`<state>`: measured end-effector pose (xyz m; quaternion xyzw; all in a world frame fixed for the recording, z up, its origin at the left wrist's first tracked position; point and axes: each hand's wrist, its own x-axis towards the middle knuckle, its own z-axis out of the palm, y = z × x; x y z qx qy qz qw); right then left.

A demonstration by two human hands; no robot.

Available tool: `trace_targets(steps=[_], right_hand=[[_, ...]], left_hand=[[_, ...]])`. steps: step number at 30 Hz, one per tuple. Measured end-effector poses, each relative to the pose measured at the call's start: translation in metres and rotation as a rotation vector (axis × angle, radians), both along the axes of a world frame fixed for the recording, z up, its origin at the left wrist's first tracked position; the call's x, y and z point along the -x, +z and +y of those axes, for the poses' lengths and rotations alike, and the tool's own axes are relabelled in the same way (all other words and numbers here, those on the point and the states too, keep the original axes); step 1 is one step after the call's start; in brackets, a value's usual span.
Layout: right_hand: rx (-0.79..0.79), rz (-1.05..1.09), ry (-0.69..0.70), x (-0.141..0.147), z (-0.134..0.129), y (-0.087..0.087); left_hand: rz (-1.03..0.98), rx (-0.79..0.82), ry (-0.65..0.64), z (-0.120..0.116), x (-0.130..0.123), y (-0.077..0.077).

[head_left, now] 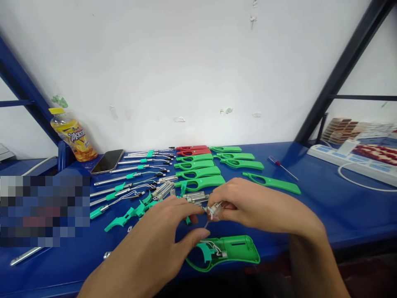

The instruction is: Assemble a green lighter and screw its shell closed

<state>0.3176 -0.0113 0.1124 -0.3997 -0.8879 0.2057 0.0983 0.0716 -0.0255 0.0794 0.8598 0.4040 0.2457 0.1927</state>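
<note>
While the R hand [245, 203] pinches a small clear tank [215, 210] above the blue table [328, 211], the L hand [164, 236] sits just beside it, thumb & index parted; can't tell if the index tip touches the tank. Just below, nr the table's front edge, lies an open green handle [243, 254] w/ white wires [214, 244] & a teal trigger [205, 251] inside. Farther back: spare clear tanks [164, 189], rows of green handles [201, 182], 2 red ones; screwdriver [283, 167] off to the R, phone [108, 161] & bottle [74, 138] back L.
</note>
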Motion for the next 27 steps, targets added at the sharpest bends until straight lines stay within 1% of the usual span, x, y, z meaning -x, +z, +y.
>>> trace_targets(steps=[3, 5, 8, 12, 17, 27], right_hand=[[0.001, 0.022, 0.011, 0.001, 0.000, 0.001], [-0.001, 0.028, 0.000, 0.002, -0.001, 0.002], [-0.004, 0.035, -0.057, 0.003, -0.002, 0.005], [-0.017, -0.003, -0.147, -0.001, -0.003, 0.004], [0.019, -0.004, -0.091, -0.007, -0.002, 0.000], [0.015, -0.018, -0.038, -0.006, -0.001, -0.002]], left_hand=[[0.103, 0.106, 0.032, 0.004, -0.010, -0.007], [0.142, 0.149, 0.030, 0.008, -0.015, -0.011], [0.141, 0.148, 0.039, 0.013, -0.019, -0.013], [0.124, 0.139, 0.077, 0.015, -0.018, -0.008], [0.051, 0.100, 0.048, 0.013, -0.016, -0.001], [0.029, 0.092, 0.036, 0.012, -0.017, -0.008]])
